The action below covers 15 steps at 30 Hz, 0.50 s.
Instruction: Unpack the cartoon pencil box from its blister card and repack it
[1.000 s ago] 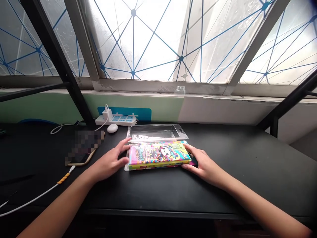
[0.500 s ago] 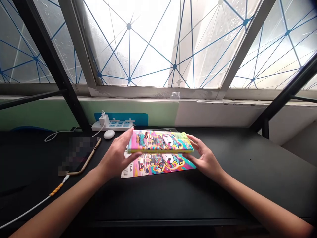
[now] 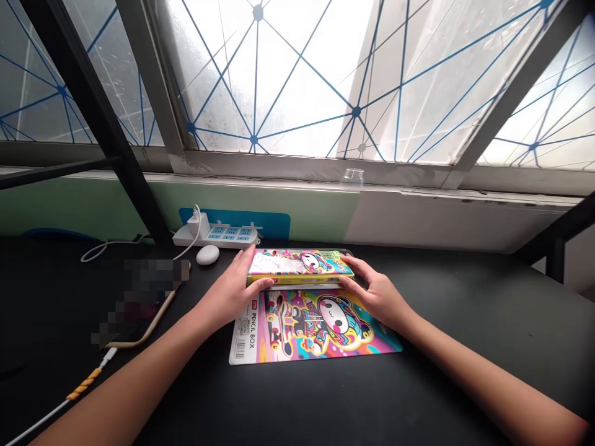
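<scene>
A colourful flat box (image 3: 297,263) with a cartoon character is gripped at its two short ends. My left hand (image 3: 237,285) has its left end between thumb and fingers, and my right hand (image 3: 374,288) has the right end the same way. Nearer to me on the black table lies a bright printed card (image 3: 320,328) marked "PENCIL BOX", with a barcode at its left. Behind and under the box, the edge of a clear or pale flat item shows; most of it is hidden.
A white power strip (image 3: 218,235) with a charger (image 3: 198,224) stands by the wall, a white round object (image 3: 207,254) before it. At left lies a blurred phone-like item (image 3: 139,303) with a cable (image 3: 83,384). Black frame bars (image 3: 93,105) rise at both sides.
The box has come down toward the table behind the card, still between both hands, and its yellow front side shows more. The card is less covered. The camera view has shifted.
</scene>
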{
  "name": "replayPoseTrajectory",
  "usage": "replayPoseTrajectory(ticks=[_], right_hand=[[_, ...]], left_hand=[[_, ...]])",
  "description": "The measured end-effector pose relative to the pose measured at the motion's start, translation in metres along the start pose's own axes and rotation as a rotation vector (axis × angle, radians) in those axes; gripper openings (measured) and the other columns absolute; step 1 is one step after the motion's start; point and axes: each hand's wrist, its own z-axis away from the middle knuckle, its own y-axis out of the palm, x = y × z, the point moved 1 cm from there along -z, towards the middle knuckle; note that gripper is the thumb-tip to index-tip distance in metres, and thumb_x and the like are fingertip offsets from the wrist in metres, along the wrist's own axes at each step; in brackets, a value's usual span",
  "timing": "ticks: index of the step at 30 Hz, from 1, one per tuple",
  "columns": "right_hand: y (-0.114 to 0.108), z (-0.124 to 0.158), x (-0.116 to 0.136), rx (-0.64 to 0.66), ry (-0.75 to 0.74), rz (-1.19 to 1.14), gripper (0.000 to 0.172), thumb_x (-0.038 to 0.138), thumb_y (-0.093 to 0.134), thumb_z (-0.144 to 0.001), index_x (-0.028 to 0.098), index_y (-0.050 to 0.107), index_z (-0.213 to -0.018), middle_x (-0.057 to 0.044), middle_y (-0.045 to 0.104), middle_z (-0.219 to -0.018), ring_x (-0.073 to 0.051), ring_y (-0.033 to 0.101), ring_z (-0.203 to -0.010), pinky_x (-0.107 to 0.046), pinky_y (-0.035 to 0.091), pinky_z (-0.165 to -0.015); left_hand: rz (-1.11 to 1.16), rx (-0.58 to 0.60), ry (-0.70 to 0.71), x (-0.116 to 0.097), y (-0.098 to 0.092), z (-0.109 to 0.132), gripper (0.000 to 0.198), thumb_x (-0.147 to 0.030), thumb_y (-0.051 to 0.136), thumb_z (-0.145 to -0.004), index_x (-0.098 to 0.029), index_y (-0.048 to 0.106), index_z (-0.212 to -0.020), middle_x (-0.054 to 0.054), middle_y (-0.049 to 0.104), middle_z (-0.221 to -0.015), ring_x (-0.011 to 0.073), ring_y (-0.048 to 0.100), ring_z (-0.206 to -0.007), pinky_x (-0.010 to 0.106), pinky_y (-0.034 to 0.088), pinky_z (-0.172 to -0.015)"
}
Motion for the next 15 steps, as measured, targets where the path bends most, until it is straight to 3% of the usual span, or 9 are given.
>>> replayPoseTrajectory(ticks=[4,7,10,12,15], right_hand=[[0.000,0.005,-0.003,0.039,-0.081,0.193,0.047,0.052,0.056,-0.099,0.025,0.062,-0.137,-0.014,0.054,-0.156,-0.036,0.037,-0.152,-0.063,0.035,-0.119],[-0.001,0.011,0.002,-0.006,-0.252,0.424,0.045,0.046,0.052,-0.102,0.024,0.056,-0.141,-0.017,0.049,-0.159,-0.036,0.038,-0.151,-0.069,0.031,-0.117],[0.001,0.020,0.018,-0.049,-0.486,0.474,0.038,0.035,0.056,-0.101,0.024,0.058,-0.136,-0.018,0.055,-0.154,-0.035,0.048,-0.145,-0.065,0.036,-0.116],[0.006,0.028,0.033,0.018,-0.612,0.434,0.033,0.030,0.059,-0.099,0.024,0.062,-0.132,-0.016,0.062,-0.147,-0.032,0.054,-0.140,-0.056,0.044,-0.113],[0.016,0.038,0.052,0.282,-0.655,0.375,0.035,0.033,0.061,-0.099,0.024,0.064,-0.132,-0.013,0.065,-0.145,-0.029,0.056,-0.139,-0.048,0.050,-0.110]], left_hand=[[-0.065,0.035,-0.001,-0.003,0.002,-0.001,0.077,-0.060,0.041,-0.103,-0.011,0.032,-0.162,0.020,0.023,-0.170,0.0378,0.020,-0.158,0.055,0.031,-0.123],[-0.170,0.022,0.024,-0.007,0.003,-0.001,0.073,-0.059,0.032,-0.106,-0.011,0.035,-0.161,0.019,0.019,-0.171,0.0383,0.013,-0.159,0.063,0.025,-0.124],[-0.288,-0.017,0.154,-0.017,0.005,0.001,0.070,-0.059,0.036,-0.106,-0.015,0.036,-0.161,0.016,0.022,-0.171,0.0369,0.009,-0.160,0.066,0.020,-0.124],[-0.343,-0.022,0.271,-0.024,0.009,0.002,0.071,-0.058,0.046,-0.103,-0.018,0.036,-0.161,0.016,0.024,-0.171,0.0362,0.013,-0.160,0.063,0.023,-0.124],[-0.411,-0.001,0.375,-0.031,0.016,0.001,0.065,-0.048,0.054,-0.103,-0.021,0.038,-0.160,0.018,0.031,-0.169,0.0365,0.026,-0.157,0.058,0.030,-0.122]])
